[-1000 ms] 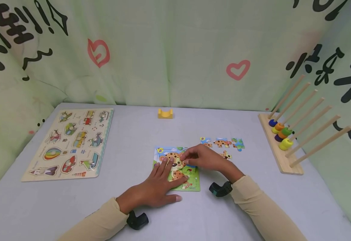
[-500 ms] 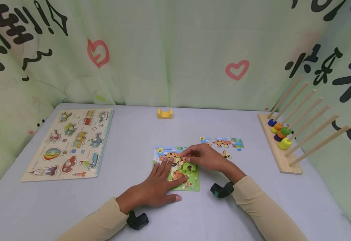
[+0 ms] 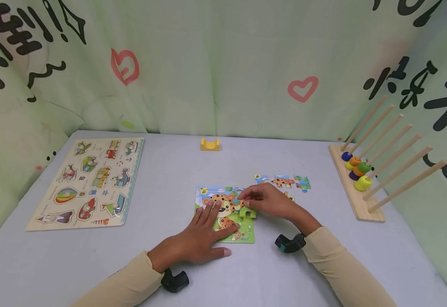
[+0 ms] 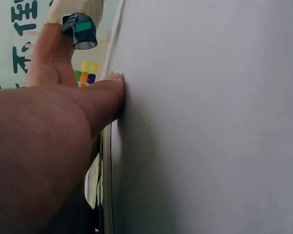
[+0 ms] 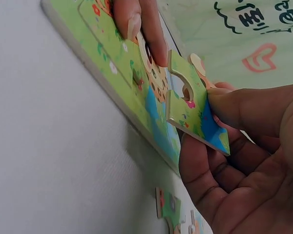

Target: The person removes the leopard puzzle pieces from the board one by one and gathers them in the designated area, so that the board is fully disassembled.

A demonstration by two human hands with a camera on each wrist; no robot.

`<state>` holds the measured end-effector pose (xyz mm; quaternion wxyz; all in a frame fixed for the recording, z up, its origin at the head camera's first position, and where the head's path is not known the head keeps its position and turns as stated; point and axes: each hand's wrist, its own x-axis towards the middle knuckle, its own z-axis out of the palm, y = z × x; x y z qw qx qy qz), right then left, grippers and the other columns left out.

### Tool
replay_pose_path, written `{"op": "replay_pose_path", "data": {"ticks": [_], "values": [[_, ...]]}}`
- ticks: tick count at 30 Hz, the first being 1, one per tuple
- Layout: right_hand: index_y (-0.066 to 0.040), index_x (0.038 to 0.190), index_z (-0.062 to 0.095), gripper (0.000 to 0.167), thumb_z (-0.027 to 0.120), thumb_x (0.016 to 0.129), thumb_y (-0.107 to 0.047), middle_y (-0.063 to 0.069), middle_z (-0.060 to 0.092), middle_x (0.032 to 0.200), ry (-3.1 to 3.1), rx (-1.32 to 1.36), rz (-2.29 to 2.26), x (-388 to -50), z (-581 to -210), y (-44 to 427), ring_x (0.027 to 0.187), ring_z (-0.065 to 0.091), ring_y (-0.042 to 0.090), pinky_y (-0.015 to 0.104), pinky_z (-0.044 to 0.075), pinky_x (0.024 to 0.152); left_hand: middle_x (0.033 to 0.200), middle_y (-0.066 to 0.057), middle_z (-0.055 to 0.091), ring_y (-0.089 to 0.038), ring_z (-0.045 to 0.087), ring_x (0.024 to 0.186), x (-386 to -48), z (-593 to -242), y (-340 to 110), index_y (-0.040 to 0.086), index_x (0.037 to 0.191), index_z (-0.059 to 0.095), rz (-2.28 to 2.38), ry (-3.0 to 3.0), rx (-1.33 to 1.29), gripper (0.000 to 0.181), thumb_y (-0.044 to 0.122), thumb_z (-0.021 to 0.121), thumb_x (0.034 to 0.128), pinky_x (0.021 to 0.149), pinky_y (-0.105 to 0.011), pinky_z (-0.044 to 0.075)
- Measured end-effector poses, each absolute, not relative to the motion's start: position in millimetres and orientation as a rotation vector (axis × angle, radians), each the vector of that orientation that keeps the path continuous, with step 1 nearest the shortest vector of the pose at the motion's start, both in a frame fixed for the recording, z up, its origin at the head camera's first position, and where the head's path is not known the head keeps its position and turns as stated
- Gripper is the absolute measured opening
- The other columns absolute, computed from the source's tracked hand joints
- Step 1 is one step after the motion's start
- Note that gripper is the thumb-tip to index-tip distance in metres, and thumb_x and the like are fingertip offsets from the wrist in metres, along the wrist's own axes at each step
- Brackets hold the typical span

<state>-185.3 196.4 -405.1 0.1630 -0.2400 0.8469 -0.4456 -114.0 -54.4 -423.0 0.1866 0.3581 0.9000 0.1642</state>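
A small jigsaw board [image 3: 247, 234] with a spotted cartoon leopard lies flat at the middle of the table. My left hand [image 3: 197, 241] rests on its lower left part, fingers spread and fairly straight. In the left wrist view its thumb [image 4: 105, 95] lies along the white tabletop. Over the board's right edge, my right hand [image 3: 271, 202] pinches a green and blue jigsaw piece [image 5: 193, 119] between thumb and fingers. That piece is tilted and raised off the board in the right wrist view. Part of the leopard is covered by the left fingers.
Several loose jigsaw pieces [image 3: 283, 182] lie behind the right hand. A large picture puzzle board [image 3: 81, 183] sits at the left. To the right is a wooden peg stand [image 3: 373, 215] with coloured beads [image 3: 363, 183]. A yellow block [image 3: 210, 145] stands near the back edge.
My right hand has drawn back slightly to the right with the jigsaw piece, from over the leopard's face to the board's right edge. The left hand stays in place.
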Motion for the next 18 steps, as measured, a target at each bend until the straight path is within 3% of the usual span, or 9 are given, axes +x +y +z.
{"op": "replay_pose_path", "data": {"ticks": [13,18], "values": [[-0.002,0.111,0.07,0.019,0.062,0.094,-0.004,0.005,0.068,0.099,2.419,-0.586,-1.301,-178,-405,219,0.084,0.064,0.019,0.031,0.05,0.078,0.16,-0.018,-0.011,-0.035,-0.018,0.144,-114,-427,-54,0.039,0.152,0.031,0.43,2.547,0.997,0.06,0.057,0.047,0.0966,0.112,-0.057,-0.001],[-0.004,0.111,0.071,0.019,0.063,0.094,-0.007,0.006,0.069,0.104,2.489,-0.553,-1.283,-177,-402,230,0.093,0.062,0.02,0.031,0.05,0.078,0.161,-0.017,-0.01,-0.034,-0.017,0.144,-114,-427,-54,0.039,0.152,0.032,0.433,2.551,0.996,0.06,0.056,0.048,0.0964,0.112,-0.057,-0.001]]}}
